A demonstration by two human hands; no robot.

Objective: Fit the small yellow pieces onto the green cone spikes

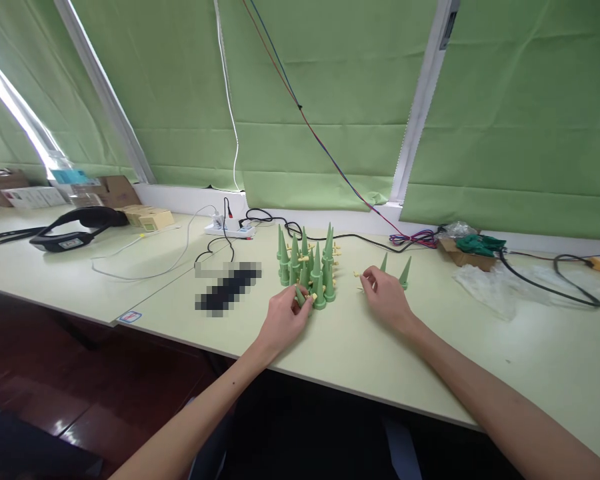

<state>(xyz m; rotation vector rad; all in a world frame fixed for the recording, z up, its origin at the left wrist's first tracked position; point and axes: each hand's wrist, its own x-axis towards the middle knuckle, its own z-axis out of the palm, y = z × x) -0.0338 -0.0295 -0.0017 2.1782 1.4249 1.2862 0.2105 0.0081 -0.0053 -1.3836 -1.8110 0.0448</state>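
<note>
L hand [284, 319] pinches a cone [300, 296] at the cluster [307, 267] edge; R hand [386, 297] pinches a peg [357, 274] — steady the cone, feed peg straight in.

Your left hand [285, 319] pinches a green cone [300, 295] at the cone cluster [307, 267]. Your right hand [386, 297] holds a small yellow piece [357, 274] beside two loose cones [405, 273].

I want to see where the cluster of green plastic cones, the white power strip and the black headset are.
cluster of green plastic cones [307, 270], head view, middle cone.
white power strip [229, 228], head view, top face.
black headset [75, 230], head view, front body.
</note>
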